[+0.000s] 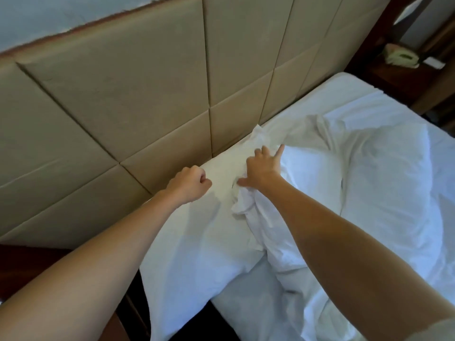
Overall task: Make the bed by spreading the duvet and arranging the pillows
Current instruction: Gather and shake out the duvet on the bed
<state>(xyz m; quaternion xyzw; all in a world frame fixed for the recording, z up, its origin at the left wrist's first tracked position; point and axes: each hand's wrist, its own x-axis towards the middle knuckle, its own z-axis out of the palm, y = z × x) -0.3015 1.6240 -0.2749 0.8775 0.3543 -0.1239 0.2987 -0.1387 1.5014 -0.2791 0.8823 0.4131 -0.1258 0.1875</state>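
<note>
A white pillow (197, 232) lies against the padded headboard at the near corner of the bed, hanging a little over the mattress edge. My left hand (190, 184) is a closed fist resting on the pillow's far end by the headboard. My right hand (262, 168) lies flat with fingers spread on bunched white fabric between this pillow and a second white pillow (384, 173) to the right. The crumpled white duvet (283, 242) runs under my right forearm toward the bed's foot.
The beige padded headboard (123, 99) fills the left and top. A dark wooden nightstand (403, 77) with a pale telephone (400, 56) stands beyond the bed's far side. Dark floor and wood show below the near pillow. The white sheet (357, 94) lies at the far corner.
</note>
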